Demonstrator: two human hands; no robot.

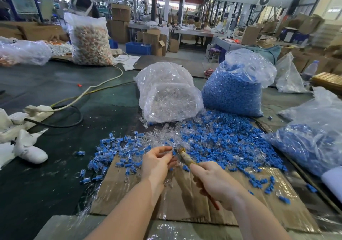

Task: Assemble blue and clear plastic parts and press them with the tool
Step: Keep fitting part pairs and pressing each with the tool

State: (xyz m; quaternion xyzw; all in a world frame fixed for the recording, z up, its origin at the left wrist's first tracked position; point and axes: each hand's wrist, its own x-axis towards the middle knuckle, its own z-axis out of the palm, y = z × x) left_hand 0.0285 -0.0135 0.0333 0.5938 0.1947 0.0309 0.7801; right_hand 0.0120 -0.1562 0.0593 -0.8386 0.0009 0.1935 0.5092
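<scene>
My left hand (157,163) pinches a small blue and clear plastic part (174,153) between thumb and fingers above the cardboard sheet (185,200). My right hand (216,183) grips a pliers-like tool (185,157) with a worn wrapped body and red handles; its tip meets the held part. A loose heap of blue parts (222,137) spreads to the right, clear parts (166,135) lie just beyond my hands, and assembled blue-and-clear pieces (111,150) are scattered to the left.
A bag of clear parts (166,95) and a bag of blue parts (235,89) stand behind the heap. Another bag with blue parts (314,139) lies at right. A power strip with cables (37,110) and white cloth (27,149) sit left. A person works at far left.
</scene>
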